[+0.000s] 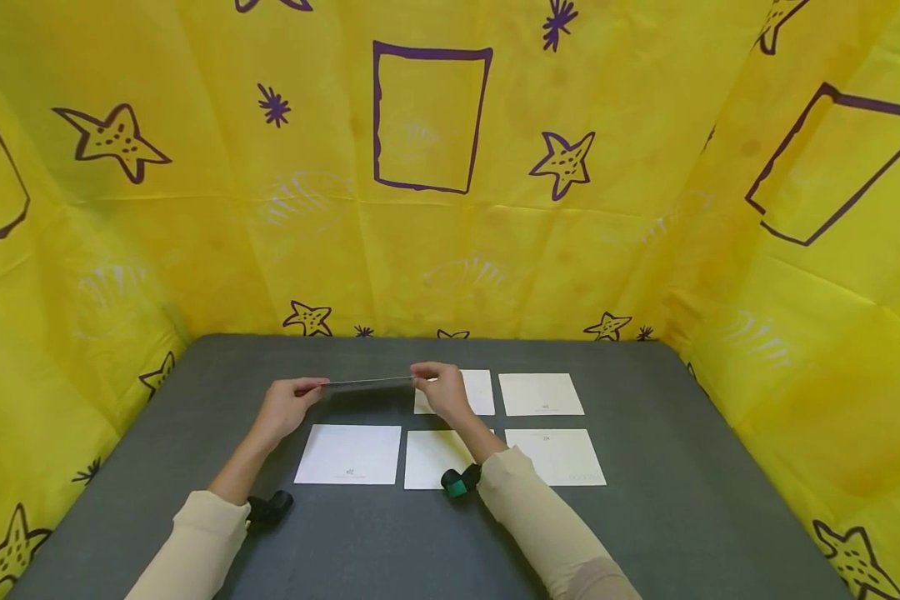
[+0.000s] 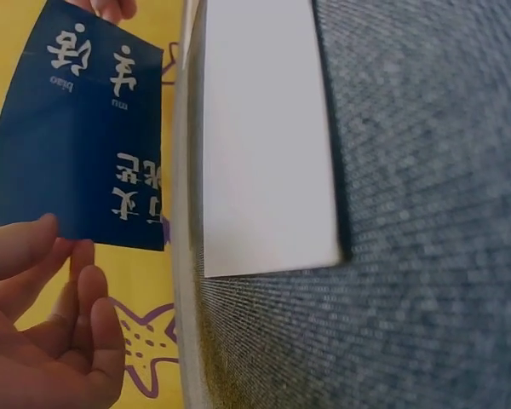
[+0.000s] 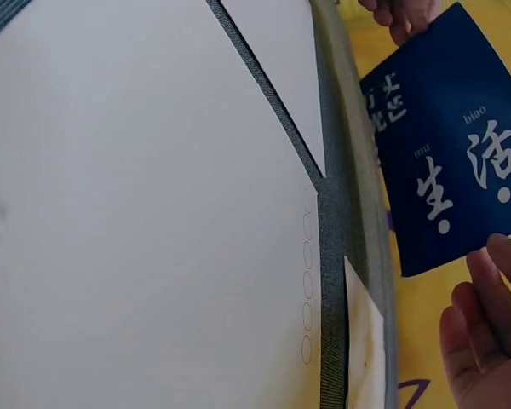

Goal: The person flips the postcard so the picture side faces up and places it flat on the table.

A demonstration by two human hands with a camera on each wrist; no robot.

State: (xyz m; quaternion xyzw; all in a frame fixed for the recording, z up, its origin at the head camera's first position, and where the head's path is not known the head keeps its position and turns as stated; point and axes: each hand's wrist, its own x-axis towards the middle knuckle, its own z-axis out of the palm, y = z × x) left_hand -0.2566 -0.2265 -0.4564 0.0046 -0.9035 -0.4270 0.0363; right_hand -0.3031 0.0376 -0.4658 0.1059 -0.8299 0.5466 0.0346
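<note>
A postcard (image 1: pixel 367 382) is held up nearly edge-on above the far part of the table. Its dark blue face with white Chinese lettering shows in the left wrist view (image 2: pixel 77 162) and the right wrist view (image 3: pixel 451 136). My left hand (image 1: pixel 283 407) pinches one short edge between thumb and fingers. At the opposite edge my right hand (image 1: pixel 444 393) pinches it too. Below lie white-side-up postcards: a back one (image 1: pixel 478 390) partly hidden by my right hand, another back one (image 1: pixel 542 394), and front ones at left (image 1: pixel 347 454), middle (image 1: pixel 431 462) and right (image 1: pixel 558 458).
A dark grey cloth covers the table (image 1: pixel 682 500). Yellow fabric (image 1: pixel 435 250) printed with purple stars and frames surrounds the back and sides. Black wrist-camera mounts sit at the left wrist (image 1: pixel 272 507) and right wrist (image 1: pixel 461 482).
</note>
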